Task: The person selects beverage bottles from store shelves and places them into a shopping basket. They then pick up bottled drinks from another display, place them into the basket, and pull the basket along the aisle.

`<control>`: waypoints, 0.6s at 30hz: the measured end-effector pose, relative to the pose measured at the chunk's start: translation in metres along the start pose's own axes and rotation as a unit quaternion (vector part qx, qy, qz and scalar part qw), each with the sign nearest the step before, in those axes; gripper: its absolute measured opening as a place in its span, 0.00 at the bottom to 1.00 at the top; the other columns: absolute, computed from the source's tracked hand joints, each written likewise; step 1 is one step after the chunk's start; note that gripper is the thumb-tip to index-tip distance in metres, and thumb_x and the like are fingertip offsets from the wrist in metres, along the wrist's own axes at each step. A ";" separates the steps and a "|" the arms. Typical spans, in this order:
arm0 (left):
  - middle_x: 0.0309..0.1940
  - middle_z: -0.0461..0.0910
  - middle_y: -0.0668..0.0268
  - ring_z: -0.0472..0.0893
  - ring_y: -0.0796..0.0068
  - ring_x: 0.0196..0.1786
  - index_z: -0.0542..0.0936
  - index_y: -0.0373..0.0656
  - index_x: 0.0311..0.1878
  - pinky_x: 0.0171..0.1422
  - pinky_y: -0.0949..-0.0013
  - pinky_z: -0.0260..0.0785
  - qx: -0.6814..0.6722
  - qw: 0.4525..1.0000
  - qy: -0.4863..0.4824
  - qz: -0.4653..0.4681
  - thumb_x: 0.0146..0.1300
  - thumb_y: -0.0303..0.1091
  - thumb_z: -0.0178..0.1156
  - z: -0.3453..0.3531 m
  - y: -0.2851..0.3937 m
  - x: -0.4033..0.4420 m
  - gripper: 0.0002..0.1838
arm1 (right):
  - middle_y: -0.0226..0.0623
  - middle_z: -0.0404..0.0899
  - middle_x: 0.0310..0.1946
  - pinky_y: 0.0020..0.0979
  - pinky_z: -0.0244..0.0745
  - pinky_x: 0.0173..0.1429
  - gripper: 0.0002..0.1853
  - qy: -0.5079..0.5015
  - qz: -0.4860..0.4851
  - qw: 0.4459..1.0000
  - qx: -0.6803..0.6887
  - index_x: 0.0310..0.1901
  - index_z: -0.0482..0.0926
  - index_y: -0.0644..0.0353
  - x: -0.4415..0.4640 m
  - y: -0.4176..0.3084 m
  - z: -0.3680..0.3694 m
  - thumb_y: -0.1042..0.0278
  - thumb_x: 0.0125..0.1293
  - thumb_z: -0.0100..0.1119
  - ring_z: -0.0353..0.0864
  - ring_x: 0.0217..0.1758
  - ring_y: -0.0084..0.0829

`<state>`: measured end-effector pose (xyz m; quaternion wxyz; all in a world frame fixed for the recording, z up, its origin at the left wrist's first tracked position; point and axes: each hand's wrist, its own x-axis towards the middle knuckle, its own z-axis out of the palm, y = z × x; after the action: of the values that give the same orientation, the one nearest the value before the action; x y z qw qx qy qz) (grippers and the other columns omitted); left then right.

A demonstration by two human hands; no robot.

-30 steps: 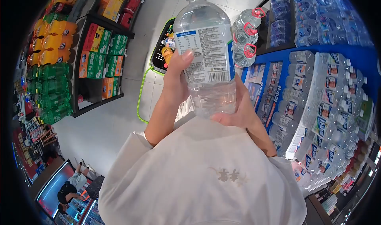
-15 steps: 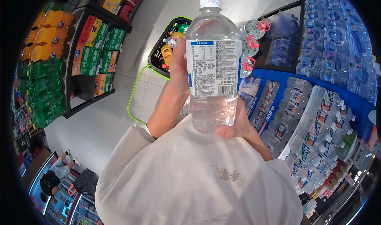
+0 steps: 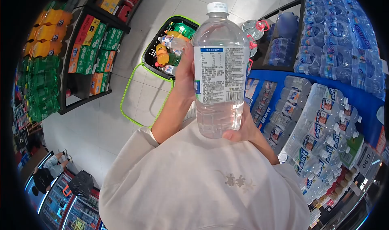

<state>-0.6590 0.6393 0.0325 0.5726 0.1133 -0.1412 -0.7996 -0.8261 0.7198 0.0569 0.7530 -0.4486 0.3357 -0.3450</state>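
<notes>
A large clear bottle (image 3: 221,118) with a white cap stands upright between my two hands, its printed label and barcode facing me. My left hand (image 3: 185,78) grips its left side, thumb up along the label's edge. Around the lower right side and base is my right hand (image 3: 242,128), with the thumb in front near the bottom; its other fingers are hidden behind the bottle. Beyond my left hand, a black basket (image 3: 150,53) with a green rim sits on the floor, holding several drink bottles.
Shelves of boxed drinks (image 3: 91,59) and packs of green bottles (image 3: 43,88) line the left. Packed water bottles (image 3: 312,128) fill the right, with red-handled jugs (image 3: 254,28) beyond. A person (image 3: 43,177) is at the lower left near coolers.
The bottle and both hands have shifted down and slightly right in view, still gripping. More of the basket and its green handle shows. The shelves have shifted with the camera.
</notes>
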 end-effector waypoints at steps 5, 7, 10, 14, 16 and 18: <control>0.57 0.77 0.54 0.82 0.66 0.53 0.62 0.40 0.71 0.55 0.62 0.79 -0.004 1.000 -0.003 0.002 0.72 0.62 0.40 0.002 -0.021 -0.008 0.37 | 0.43 0.68 0.64 0.40 0.65 0.69 0.55 -0.005 -0.006 1.000 -0.013 0.71 0.52 0.65 -0.019 0.004 -0.014 0.61 0.44 0.76 0.69 0.67 0.35; 0.57 0.77 0.54 0.82 0.66 0.53 0.62 0.39 0.70 0.55 0.62 0.79 0.013 1.000 -0.013 0.013 0.72 0.62 0.41 0.011 -0.023 -0.011 0.37 | 0.43 0.68 0.64 0.40 0.65 0.69 0.54 0.002 0.007 1.000 0.018 0.71 0.52 0.65 -0.024 0.005 -0.016 0.60 0.46 0.76 0.69 0.67 0.34; 0.57 0.77 0.54 0.82 0.66 0.54 0.63 0.38 0.70 0.56 0.62 0.78 -0.034 0.996 -0.075 0.021 0.72 0.60 0.42 0.000 -0.023 -0.015 0.36 | 0.43 0.68 0.64 0.39 0.65 0.69 0.52 0.001 0.021 0.998 0.056 0.70 0.54 0.65 -0.023 0.005 -0.015 0.58 0.48 0.75 0.70 0.66 0.34; 0.58 0.76 0.53 0.80 0.64 0.56 0.63 0.38 0.69 0.58 0.60 0.75 -0.084 0.991 -0.099 0.019 0.71 0.59 0.44 -0.008 -0.016 -0.016 0.36 | 0.44 0.70 0.63 0.39 0.67 0.68 0.50 -0.001 0.063 0.995 0.074 0.69 0.58 0.65 -0.018 0.007 -0.014 0.55 0.48 0.74 0.71 0.65 0.35; 0.60 0.75 0.52 0.79 0.62 0.58 0.64 0.37 0.69 0.61 0.57 0.73 -0.064 0.997 -0.042 0.020 0.70 0.60 0.44 -0.009 -0.009 -0.018 0.37 | 0.45 0.71 0.62 0.40 0.68 0.67 0.49 -0.002 0.100 0.987 0.128 0.68 0.59 0.66 -0.015 0.016 -0.019 0.56 0.47 0.74 0.72 0.64 0.36; 0.59 0.74 0.50 0.78 0.55 0.58 0.63 0.39 0.70 0.61 0.53 0.72 -0.033 0.999 0.006 0.002 0.66 0.66 0.44 -0.011 0.000 -0.016 0.42 | 0.47 0.71 0.62 0.41 0.70 0.66 0.48 -0.049 0.145 0.949 0.274 0.68 0.60 0.66 -0.008 0.022 -0.017 0.57 0.46 0.72 0.73 0.64 0.38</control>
<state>-0.6496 0.6536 0.0223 0.5786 0.0987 -0.1111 -0.8020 -0.8397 0.7270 0.0319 0.9044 -0.1878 0.2521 -0.2885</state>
